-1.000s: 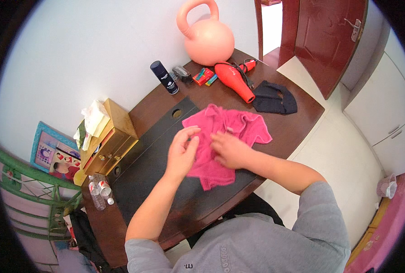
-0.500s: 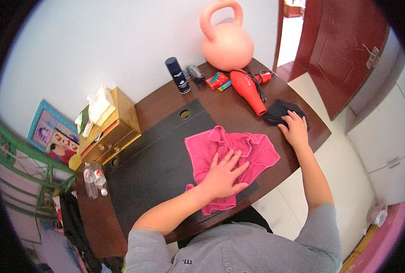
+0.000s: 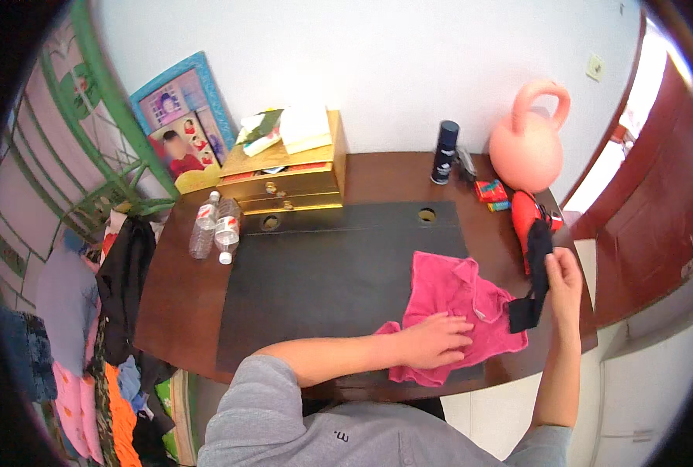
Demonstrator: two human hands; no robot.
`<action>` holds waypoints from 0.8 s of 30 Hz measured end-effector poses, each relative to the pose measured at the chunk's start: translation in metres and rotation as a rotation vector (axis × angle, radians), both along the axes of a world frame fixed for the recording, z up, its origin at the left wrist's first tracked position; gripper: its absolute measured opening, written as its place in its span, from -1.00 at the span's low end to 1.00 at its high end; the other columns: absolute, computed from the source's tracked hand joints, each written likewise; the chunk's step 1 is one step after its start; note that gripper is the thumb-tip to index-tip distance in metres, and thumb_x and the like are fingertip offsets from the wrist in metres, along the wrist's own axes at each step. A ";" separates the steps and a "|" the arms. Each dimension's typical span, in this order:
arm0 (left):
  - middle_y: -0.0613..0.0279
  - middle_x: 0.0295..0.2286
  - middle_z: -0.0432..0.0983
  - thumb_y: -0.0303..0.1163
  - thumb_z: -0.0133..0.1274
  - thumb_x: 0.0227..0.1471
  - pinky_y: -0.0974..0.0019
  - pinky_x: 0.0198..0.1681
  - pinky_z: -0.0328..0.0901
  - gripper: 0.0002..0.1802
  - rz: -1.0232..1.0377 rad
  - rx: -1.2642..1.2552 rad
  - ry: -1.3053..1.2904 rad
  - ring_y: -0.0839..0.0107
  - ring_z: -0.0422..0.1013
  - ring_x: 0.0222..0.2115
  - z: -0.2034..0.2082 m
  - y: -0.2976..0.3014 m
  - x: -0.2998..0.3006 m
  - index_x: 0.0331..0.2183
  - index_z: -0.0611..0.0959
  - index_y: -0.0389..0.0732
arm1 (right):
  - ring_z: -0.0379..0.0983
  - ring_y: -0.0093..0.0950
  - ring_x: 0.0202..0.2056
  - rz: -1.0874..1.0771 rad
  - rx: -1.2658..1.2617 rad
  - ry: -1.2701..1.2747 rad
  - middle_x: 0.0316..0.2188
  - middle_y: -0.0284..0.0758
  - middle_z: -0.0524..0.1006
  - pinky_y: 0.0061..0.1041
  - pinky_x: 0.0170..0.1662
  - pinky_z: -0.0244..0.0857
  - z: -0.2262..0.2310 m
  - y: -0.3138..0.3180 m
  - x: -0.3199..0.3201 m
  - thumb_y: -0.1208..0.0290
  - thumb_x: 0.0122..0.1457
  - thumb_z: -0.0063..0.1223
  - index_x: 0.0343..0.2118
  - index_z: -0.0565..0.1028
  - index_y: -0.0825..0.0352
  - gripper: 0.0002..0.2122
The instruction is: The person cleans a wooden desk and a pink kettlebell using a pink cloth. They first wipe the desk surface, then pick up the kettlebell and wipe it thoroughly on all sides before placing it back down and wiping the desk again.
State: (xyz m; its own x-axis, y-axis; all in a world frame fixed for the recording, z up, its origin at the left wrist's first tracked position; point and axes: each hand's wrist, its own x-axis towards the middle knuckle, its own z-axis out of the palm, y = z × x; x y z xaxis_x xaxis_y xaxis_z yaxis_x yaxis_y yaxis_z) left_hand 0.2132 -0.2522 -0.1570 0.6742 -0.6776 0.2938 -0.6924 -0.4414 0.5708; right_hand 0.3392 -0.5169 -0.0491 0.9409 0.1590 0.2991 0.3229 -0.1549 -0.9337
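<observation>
A pink towel (image 3: 437,289) lies rumpled on the dark pad near the desk's front edge. My left hand (image 3: 436,340) rests flat on it, fingers stretched out and a little apart. At the right, my right hand (image 3: 566,276) pinches a piece of black cloth (image 3: 539,268) and holds it up. The cloth hangs as a narrow strip, its lower end in front of the towel's right corner; its exact kind cannot be made out. Behind it, a red hair dryer (image 3: 522,212) lies on the desk, partly hidden by the cloth.
On the brown desk (image 3: 179,311) stand a gold drawer box (image 3: 300,187) with tissues on top, a dark spray can (image 3: 444,152) and a peach kettlebell-shaped object (image 3: 525,152). Two plastic bottles (image 3: 203,227) lie at the left. A red packet (image 3: 490,191) lies near the dryer.
My right hand has lifted the black cloth off the desk. My left hand is still on the towel. The view has swung to the left.
</observation>
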 end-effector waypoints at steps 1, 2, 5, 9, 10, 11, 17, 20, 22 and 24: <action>-0.11 0.19 0.37 -0.21 0.06 0.26 -0.11 0.30 0.18 -0.56 0.009 -0.029 0.008 -0.06 0.26 0.26 0.005 0.010 -0.009 0.07 0.61 -0.26 | 0.40 -0.73 -0.30 0.104 0.054 0.140 -0.34 -0.55 0.49 -0.68 -0.22 0.31 0.013 0.028 -0.006 0.46 0.39 0.05 -0.15 0.53 0.31 -0.92; -0.12 0.18 0.38 -0.22 0.07 0.26 -0.08 0.29 0.19 -0.56 0.006 -0.081 -0.001 -0.06 0.27 0.25 0.009 0.017 -0.017 0.06 0.61 -0.27 | 0.46 -0.70 -0.29 0.108 0.079 0.222 -0.32 -0.53 0.52 -0.66 -0.21 0.37 0.009 0.044 -0.004 0.45 0.38 0.06 -0.11 0.51 0.29 -0.90; -0.08 0.15 0.43 -0.26 0.08 0.27 0.00 0.25 0.24 -0.59 0.049 -0.175 0.070 -0.02 0.33 0.20 0.009 0.053 -0.049 0.05 0.62 -0.29 | 0.50 -0.66 -0.21 0.436 0.081 0.441 -0.24 -0.50 0.57 -0.59 -0.11 0.41 0.044 0.123 -0.009 0.51 0.32 0.13 -0.08 0.52 0.31 -0.85; 0.01 0.08 0.52 -0.28 0.06 0.28 0.05 0.21 0.29 -0.62 0.110 -0.188 0.296 0.05 0.40 0.14 0.023 0.098 -0.090 0.05 0.62 -0.26 | 0.44 -0.72 -0.33 0.634 -0.049 0.415 -0.36 -0.56 0.54 -0.68 -0.32 0.29 0.061 0.225 0.005 0.37 0.30 0.17 -0.15 0.56 0.25 -0.86; 0.03 0.07 0.54 -0.29 0.06 0.29 0.06 0.19 0.30 -0.63 0.130 -0.177 0.330 0.07 0.42 0.12 0.023 0.106 -0.099 0.05 0.62 -0.25 | 0.36 -0.74 -0.45 0.579 -0.221 0.403 -0.43 -0.58 0.51 -0.70 -0.48 0.14 0.078 0.252 0.009 0.28 0.28 0.20 -0.20 0.57 0.20 -0.86; 0.03 0.04 0.56 -0.29 0.06 0.29 0.06 0.17 0.32 -0.64 0.151 -0.188 0.320 0.07 0.44 0.09 0.024 0.110 -0.104 0.04 0.63 -0.25 | 0.31 -0.73 -0.53 0.611 -0.143 0.379 -0.49 -0.58 0.49 -0.67 -0.57 0.03 0.074 0.273 0.026 0.25 0.28 0.19 -0.22 0.57 0.17 -0.87; 0.06 -0.01 0.60 -0.29 0.05 0.28 0.08 0.12 0.36 -0.65 0.229 -0.160 0.291 0.08 0.49 0.04 0.053 0.127 -0.121 0.03 0.63 -0.22 | 0.46 -0.15 0.14 0.717 0.571 0.323 0.15 0.03 0.38 -0.23 0.14 0.50 0.136 0.406 0.084 0.16 0.39 0.06 0.23 0.24 0.57 -0.42; 0.07 -0.02 0.60 -0.34 0.10 0.25 0.11 0.11 0.38 -0.65 0.280 -0.146 0.302 0.09 0.50 0.03 0.063 0.131 -0.128 0.03 0.64 -0.21 | 0.48 -0.12 0.12 0.605 0.131 -0.028 0.20 0.02 0.38 -0.22 0.14 0.44 0.122 0.390 0.061 0.13 0.40 0.01 0.24 0.33 0.43 -0.48; 0.06 -0.02 0.60 -0.37 0.13 0.22 0.12 0.11 0.38 -0.65 0.318 -0.187 0.306 0.08 0.50 0.03 0.058 0.137 -0.133 0.03 0.65 -0.21 | 0.50 0.01 0.06 0.696 -0.346 -0.329 0.13 0.09 0.45 -0.15 0.12 0.41 0.092 0.356 0.029 0.08 0.35 0.02 0.20 0.42 0.33 -0.51; 0.05 0.01 0.59 -0.36 0.14 0.21 0.10 0.12 0.37 -0.65 0.328 -0.147 0.282 0.07 0.49 0.04 0.048 0.141 -0.134 0.02 0.65 -0.20 | 0.46 0.10 0.08 0.729 -0.556 -0.504 0.10 0.13 0.46 -0.06 0.13 0.37 0.026 0.300 -0.008 0.02 0.30 0.05 0.18 0.46 0.22 -0.51</action>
State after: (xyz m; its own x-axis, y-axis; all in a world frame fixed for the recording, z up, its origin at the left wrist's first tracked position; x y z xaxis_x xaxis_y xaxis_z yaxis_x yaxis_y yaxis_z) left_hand 0.0789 -0.1113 -0.1091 0.9137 -0.3794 0.1456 -0.3383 -0.5114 0.7900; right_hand 0.3312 -0.2168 -0.0227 0.3480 0.8734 0.3407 0.8430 -0.1326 -0.5213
